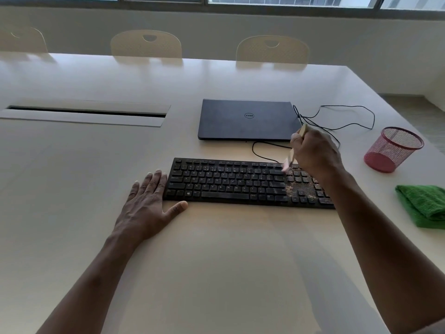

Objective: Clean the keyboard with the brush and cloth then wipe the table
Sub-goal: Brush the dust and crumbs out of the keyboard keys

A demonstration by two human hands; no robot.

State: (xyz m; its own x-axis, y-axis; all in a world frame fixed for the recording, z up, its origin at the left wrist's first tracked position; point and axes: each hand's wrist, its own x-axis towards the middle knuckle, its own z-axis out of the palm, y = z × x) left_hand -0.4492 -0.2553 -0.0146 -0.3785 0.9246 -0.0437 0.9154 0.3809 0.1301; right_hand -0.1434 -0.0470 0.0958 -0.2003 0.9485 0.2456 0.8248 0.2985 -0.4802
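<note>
Looking down, we see a flat black keyboard on the smooth pale table, gritty crumbs speckling its right keys; our right hand curls tight round a pale-handled brush, bristles blurred at the upper keys; our left hand lies flat, fingers spread, touching the keyboard's left end; a nubbly green cloth sits folded near the right edge.

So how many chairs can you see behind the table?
3. One chair is at the far left, partly cut off by the picture's edge, one chair is in the middle, and one chair is toward the right. More may sit outside the picture.
</note>
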